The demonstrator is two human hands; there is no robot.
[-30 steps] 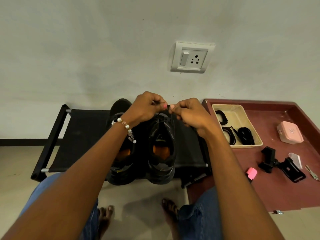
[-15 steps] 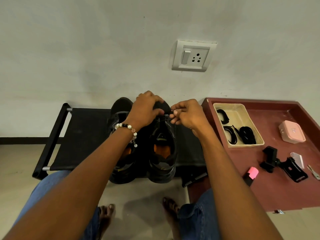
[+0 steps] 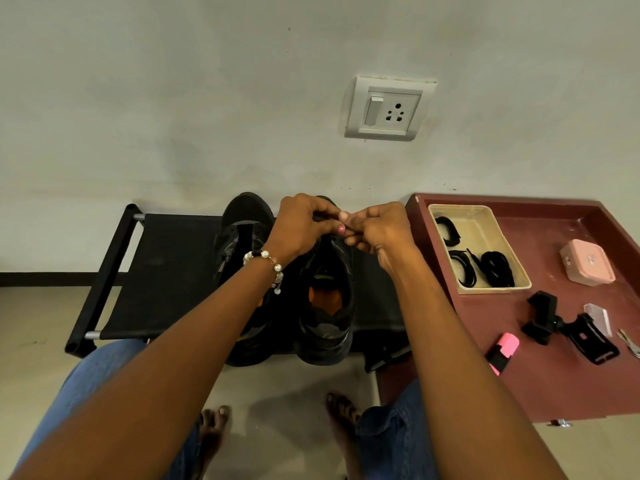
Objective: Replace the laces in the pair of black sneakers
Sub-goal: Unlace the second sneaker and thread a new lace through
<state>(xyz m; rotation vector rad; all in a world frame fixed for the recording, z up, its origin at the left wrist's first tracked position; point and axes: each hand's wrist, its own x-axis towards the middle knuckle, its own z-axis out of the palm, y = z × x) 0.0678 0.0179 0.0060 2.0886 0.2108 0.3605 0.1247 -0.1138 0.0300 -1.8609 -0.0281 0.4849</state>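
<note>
Two black sneakers (image 3: 287,289) stood side by side on the black bench (image 3: 166,271), heels at its near edge. We had our left hand (image 3: 301,225) and right hand (image 3: 377,230) meeting over the right sneaker, each grip pinching its black lace (image 3: 329,237). Bare bench lay leftward; spare laces (image 3: 497,268) filled the tray (image 3: 464,211).

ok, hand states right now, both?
Left hand: pinching the black lace over the right sneaker.
Right hand: pinching the same lace.
</note>
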